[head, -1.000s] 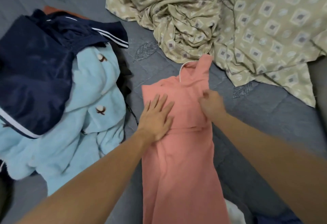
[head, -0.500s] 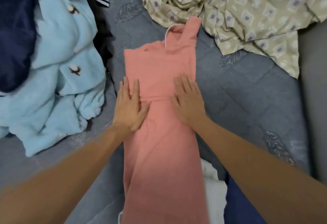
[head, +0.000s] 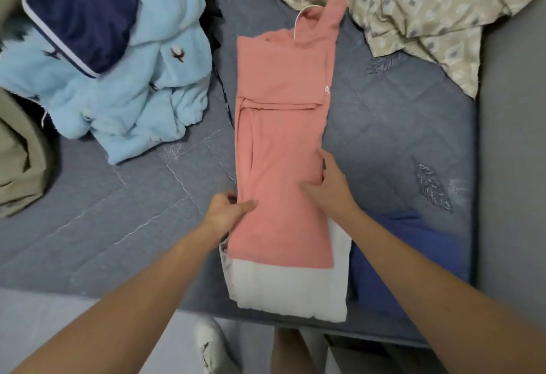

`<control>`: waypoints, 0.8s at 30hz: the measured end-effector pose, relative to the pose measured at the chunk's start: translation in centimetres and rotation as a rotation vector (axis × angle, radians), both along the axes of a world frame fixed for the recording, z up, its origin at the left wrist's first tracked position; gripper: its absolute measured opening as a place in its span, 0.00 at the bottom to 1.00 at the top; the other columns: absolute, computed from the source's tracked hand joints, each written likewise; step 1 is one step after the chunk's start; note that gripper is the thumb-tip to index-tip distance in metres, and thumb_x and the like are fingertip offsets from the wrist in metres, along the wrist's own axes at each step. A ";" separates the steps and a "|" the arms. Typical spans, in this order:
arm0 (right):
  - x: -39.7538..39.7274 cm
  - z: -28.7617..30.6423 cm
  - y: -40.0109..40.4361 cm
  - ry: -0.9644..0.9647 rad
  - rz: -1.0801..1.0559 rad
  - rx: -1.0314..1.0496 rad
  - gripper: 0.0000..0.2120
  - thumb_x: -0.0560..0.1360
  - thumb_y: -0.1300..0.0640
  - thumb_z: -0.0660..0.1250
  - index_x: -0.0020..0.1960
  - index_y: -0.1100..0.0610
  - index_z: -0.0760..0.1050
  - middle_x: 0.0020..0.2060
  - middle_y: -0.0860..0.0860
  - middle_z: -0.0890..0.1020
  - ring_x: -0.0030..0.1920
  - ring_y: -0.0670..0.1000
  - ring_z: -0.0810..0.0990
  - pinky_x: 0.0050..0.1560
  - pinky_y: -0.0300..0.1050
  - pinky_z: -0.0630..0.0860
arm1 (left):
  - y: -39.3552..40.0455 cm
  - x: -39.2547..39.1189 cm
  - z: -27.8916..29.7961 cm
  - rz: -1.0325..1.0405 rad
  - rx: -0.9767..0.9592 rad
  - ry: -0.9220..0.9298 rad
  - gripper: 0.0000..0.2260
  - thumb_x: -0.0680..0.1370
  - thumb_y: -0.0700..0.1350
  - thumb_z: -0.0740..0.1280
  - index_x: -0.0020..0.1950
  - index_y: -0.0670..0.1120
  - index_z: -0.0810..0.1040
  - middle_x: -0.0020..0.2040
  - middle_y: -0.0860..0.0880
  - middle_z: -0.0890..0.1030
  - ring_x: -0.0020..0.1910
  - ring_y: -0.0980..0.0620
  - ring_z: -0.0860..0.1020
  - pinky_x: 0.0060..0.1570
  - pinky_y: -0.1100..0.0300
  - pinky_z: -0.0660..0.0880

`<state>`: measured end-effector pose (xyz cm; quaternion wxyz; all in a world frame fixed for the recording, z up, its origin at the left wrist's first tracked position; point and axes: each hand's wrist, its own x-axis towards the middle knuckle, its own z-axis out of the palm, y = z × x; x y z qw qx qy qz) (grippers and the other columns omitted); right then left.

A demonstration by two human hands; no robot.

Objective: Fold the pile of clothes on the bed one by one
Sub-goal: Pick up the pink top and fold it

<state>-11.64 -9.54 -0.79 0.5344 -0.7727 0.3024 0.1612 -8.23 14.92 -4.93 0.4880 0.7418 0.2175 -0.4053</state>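
A pink garment (head: 283, 143), already narrowed into a long strip, lies down the middle of the bed (head: 399, 125), its lower end resting on a folded white piece (head: 283, 291) at the near edge. The left hand (head: 227, 211) pinches the strip's left side with thumb on top and fingers tucked under, and the right hand (head: 331, 187) grips the right side the same way. This looks like the crosswise fold; next, both hands should lift the near end together and carry it evenly toward the collar, while the unfolded pile (head: 118, 72) waits at the far left corner.

Bare forearms (head: 165, 279), white shoe (head: 211, 344).
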 end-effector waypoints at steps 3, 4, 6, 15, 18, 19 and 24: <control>-2.2 0.7 0.1 0.089 0.123 -0.026 0.53 0.61 0.42 0.74 0.82 0.39 0.54 0.75 0.47 0.69 0.72 0.52 0.72 0.72 0.55 0.73 | 1.0 -1.5 0.6 -0.091 -0.029 0.034 0.14 0.74 0.49 0.79 0.52 0.44 0.82 0.52 0.45 0.87 0.48 0.46 0.85 0.50 0.53 0.82; -3.2 1.1 0.4 0.101 0.178 -0.043 0.52 0.62 0.43 0.75 0.82 0.38 0.54 0.75 0.45 0.68 0.71 0.50 0.71 0.71 0.52 0.73 | 1.2 -2.0 1.0 -0.081 -0.045 0.018 0.16 0.72 0.52 0.80 0.54 0.45 0.81 0.52 0.46 0.86 0.50 0.45 0.85 0.53 0.49 0.82; -5.1 2.3 1.4 0.107 0.249 -0.019 0.44 0.70 0.54 0.77 0.80 0.39 0.60 0.73 0.44 0.69 0.69 0.49 0.72 0.67 0.46 0.74 | 1.4 -2.8 1.5 -0.046 -0.088 -0.033 0.22 0.71 0.52 0.80 0.60 0.47 0.79 0.54 0.49 0.85 0.53 0.46 0.84 0.53 0.46 0.82; -10.9 6.3 5.3 0.060 -0.220 0.161 0.06 0.80 0.67 0.68 0.53 0.61 0.82 0.52 0.55 0.79 0.47 0.52 0.84 0.40 0.48 0.86 | 2.7 -6.8 6.1 0.118 -0.148 -0.208 0.21 0.77 0.38 0.73 0.65 0.48 0.68 0.59 0.45 0.80 0.55 0.45 0.81 0.54 0.48 0.80; -11.5 7.0 5.1 0.057 -0.345 0.141 0.06 0.80 0.66 0.68 0.53 0.60 0.84 0.44 0.54 0.84 0.36 0.47 0.84 0.36 0.41 0.83 | 3.5 -7.5 7.1 0.117 -0.152 -0.363 0.25 0.75 0.43 0.75 0.66 0.59 0.69 0.60 0.46 0.80 0.55 0.43 0.82 0.56 0.43 0.80; -11.7 7.0 4.9 0.070 -0.382 0.149 0.06 0.80 0.66 0.69 0.53 0.61 0.84 0.44 0.54 0.84 0.35 0.47 0.83 0.35 0.40 0.82 | 3.8 -7.7 7.1 0.108 -0.157 -0.375 0.23 0.75 0.45 0.75 0.63 0.61 0.70 0.59 0.45 0.81 0.52 0.42 0.83 0.52 0.41 0.82; -10.4 8.8 4.5 0.079 -0.556 0.252 0.04 0.77 0.68 0.71 0.50 0.65 0.84 0.34 0.54 0.82 0.27 0.46 0.77 0.31 0.38 0.79 | 3.6 -6.0 9.5 0.117 -0.177 -0.289 0.08 0.81 0.40 0.71 0.57 0.47 0.76 0.46 0.39 0.79 0.24 0.49 0.78 0.22 0.56 0.77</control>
